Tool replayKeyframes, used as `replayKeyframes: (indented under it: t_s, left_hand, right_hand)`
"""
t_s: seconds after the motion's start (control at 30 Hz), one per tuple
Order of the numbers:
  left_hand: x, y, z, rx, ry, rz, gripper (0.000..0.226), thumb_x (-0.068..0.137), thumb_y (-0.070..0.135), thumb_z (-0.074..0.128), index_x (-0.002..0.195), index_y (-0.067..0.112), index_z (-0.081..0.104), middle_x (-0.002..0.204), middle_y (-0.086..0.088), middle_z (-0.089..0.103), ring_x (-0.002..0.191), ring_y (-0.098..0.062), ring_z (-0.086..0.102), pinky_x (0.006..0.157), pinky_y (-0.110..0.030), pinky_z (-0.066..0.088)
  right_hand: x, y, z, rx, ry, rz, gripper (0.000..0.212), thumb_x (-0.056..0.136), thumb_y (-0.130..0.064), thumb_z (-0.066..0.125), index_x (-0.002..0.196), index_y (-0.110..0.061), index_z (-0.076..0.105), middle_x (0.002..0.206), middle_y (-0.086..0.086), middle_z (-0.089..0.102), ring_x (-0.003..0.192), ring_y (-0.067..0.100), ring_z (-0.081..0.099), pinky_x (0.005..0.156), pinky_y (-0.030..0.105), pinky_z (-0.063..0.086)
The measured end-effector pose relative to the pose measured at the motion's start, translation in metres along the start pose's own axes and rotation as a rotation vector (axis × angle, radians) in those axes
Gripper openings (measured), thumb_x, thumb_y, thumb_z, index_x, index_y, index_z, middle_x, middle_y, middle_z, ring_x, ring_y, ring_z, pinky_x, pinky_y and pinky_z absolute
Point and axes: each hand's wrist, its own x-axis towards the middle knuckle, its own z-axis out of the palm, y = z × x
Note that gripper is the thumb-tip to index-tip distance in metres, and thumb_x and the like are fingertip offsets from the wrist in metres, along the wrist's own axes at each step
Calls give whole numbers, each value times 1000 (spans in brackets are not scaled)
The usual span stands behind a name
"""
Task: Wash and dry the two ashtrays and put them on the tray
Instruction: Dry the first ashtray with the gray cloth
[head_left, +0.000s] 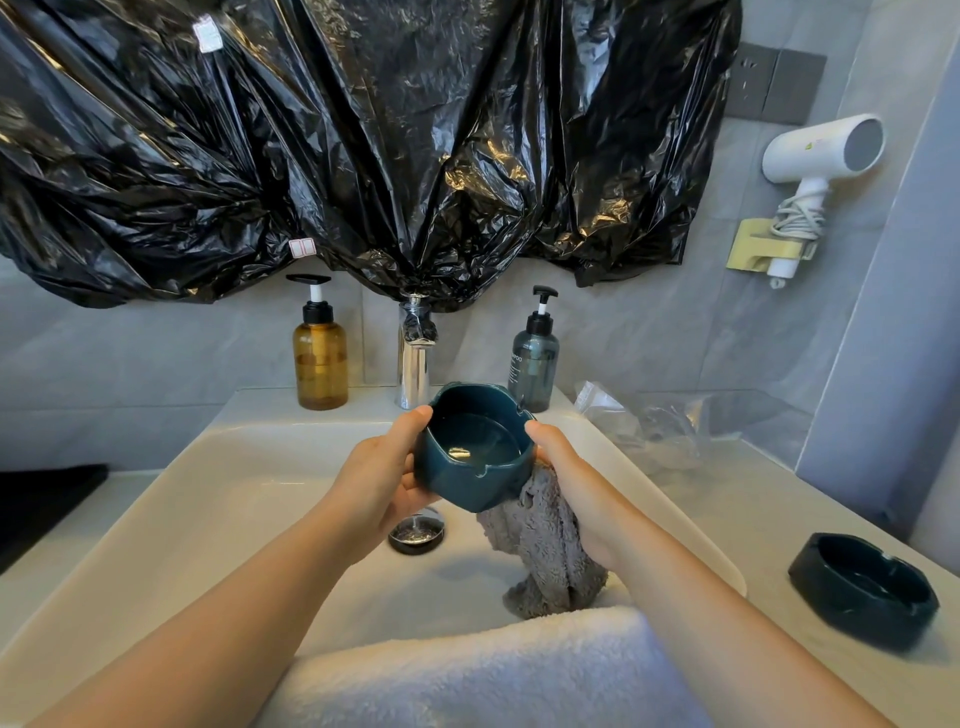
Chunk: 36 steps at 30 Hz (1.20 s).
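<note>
A folded white towel lies over the near rim of the sink, and both bare forearms reach forward over it. Just beyond it a gray cloth hangs down from the right hand into the basin. That hand has its thumb on the right rim of a teal ashtray, with the cloth bunched between its palm and the ashtray's underside. The left hand grasps the ashtray's left side, thumb over the rim and fingers curled under the wall. The ashtray is held in the air above the basin, tilted with its open side toward the camera, over the metal drain. A black ashtray sits upright on the surface to the right of the sink, well apart from the hands. Farther back a crumpled clear plastic bag lies on the same surface. At the back of the sink a chrome tap stands between an amber pump bottle and a gray-blue pump bottle. Black plastic sheeting hangs on the wall above, and a white hair dryer is mounted at the right.
</note>
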Motion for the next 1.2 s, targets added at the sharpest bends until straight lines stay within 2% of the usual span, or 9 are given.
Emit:
replayKeyframes:
  t_s: [0.13,0.27,0.47,0.53,0.8,0.9,1.0,1.1,1.2]
  left_hand:
    - [-4,-4,2,283,-13,138,43,92,49,49,119,17,56,118,-9,66,105,-28,66,84,-39,58]
    - [-9,-5,-3,636,26,472,63,82,59,43,135,27,48,128,9,55,120,-13,51,93,-29,48]
    - [-23,-1,-14,866,-41,865,17,90,28,61,103,33,70,110,18,64,113,-4,54,93,-22,43]
    - [-21,-2,-15,991,-130,851,17,88,29,63,103,32,71,109,19,63,114,-2,52,97,-25,42]
    - [-23,-1,-7,1292,-264,767,9,89,27,62,86,34,58,85,24,57,93,-3,54,118,-27,4]
    - [-23,-4,-4,1259,-299,731,9,91,25,60,84,30,60,83,22,60,91,-5,56,116,-23,13]
    - [-26,-7,-2,1143,-312,683,10,90,23,61,81,27,62,88,8,63,86,-9,57,86,-26,52]
    - [-27,-4,2,883,-206,561,15,92,20,60,78,16,63,81,-7,65,73,-14,59,68,-28,50]
    - [-20,2,-1,582,-94,397,22,94,21,57,78,10,65,74,-14,66,69,-20,58,67,-30,44]
  right_hand:
    - [-3,-5,-2,35,34,38,64,61,-72,54,116,-38,61,124,-2,64,114,21,57,106,49,38]
    - [-3,-6,-5,4,54,54,46,85,-58,48,122,-32,55,135,-1,55,120,21,47,104,43,34]
    - [-3,-5,-10,-28,16,125,52,94,-53,47,139,-27,42,138,2,46,118,20,43,100,34,33]
    - [-3,-4,-10,-42,1,115,49,96,-49,46,138,-23,46,130,4,53,106,18,52,88,22,39]
    - [-3,2,-12,-101,-33,113,50,93,-53,50,127,-17,59,131,11,59,124,31,53,90,32,37]
    - [-4,0,-10,-14,-4,104,17,95,-45,53,97,-29,59,105,-2,59,99,17,55,92,31,34]
    - [1,3,-5,-6,-46,145,39,89,-57,52,106,-23,61,110,3,64,104,20,57,100,37,40]
    - [8,6,-1,-14,-56,219,72,77,-73,46,115,-15,66,115,13,69,110,31,60,108,46,39]
    - [12,5,-2,-75,-35,205,63,86,-63,41,117,-14,66,116,12,69,111,31,59,109,47,37]
